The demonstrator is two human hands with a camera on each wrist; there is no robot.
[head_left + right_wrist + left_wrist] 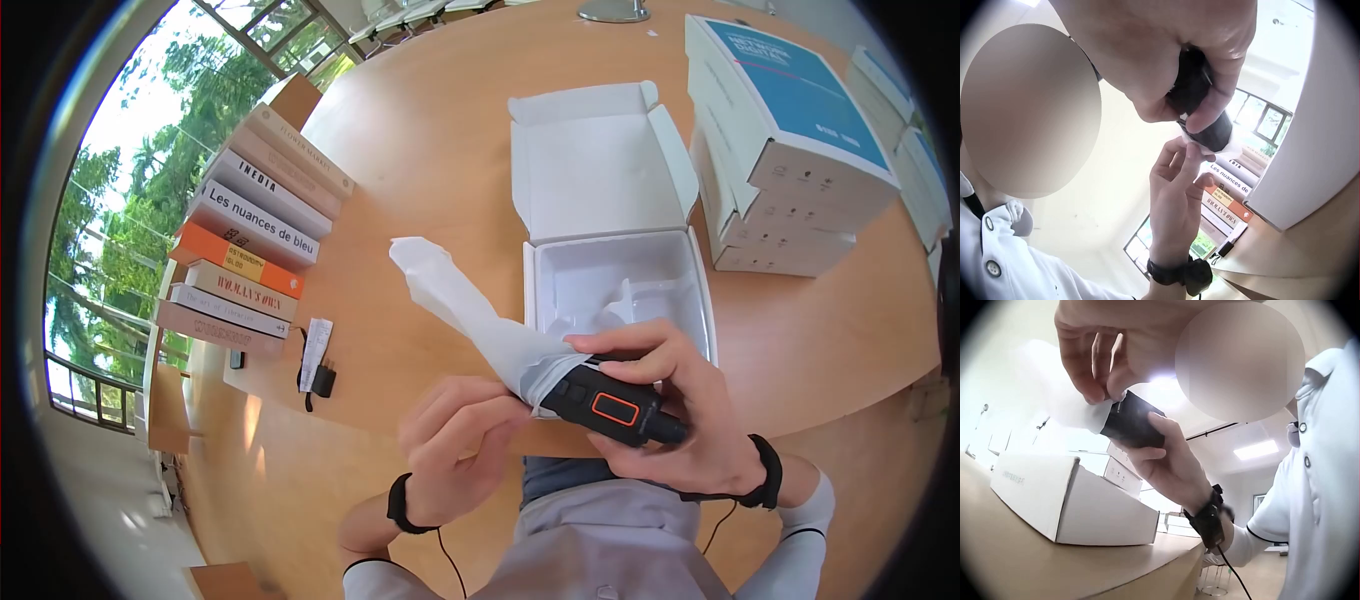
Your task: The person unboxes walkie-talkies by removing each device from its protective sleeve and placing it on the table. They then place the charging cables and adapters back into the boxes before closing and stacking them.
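My right hand (690,410) grips a black handheld device (605,402) with an orange-outlined panel and a stubby black end pointing right. A thin, translucent white sleeve (470,310) still covers the device's other end and trails limply up to the left. At the sleeve's mouth, my left hand (465,435) pinches the edge between thumb and fingers, as the left wrist view shows on the sleeve (1088,415). Behind the hands stands an open white box (615,170), its lid folded back. Inside its tray lies a clear, crumpled-looking piece, partly hidden by my right hand.
Closed white boxes with a blue top (810,90) are stacked at the right. On the left stands a stack of several books (250,230). A black adapter (323,381) and a white packet (315,350) lie near it. The table's front edge runs just below my hands.
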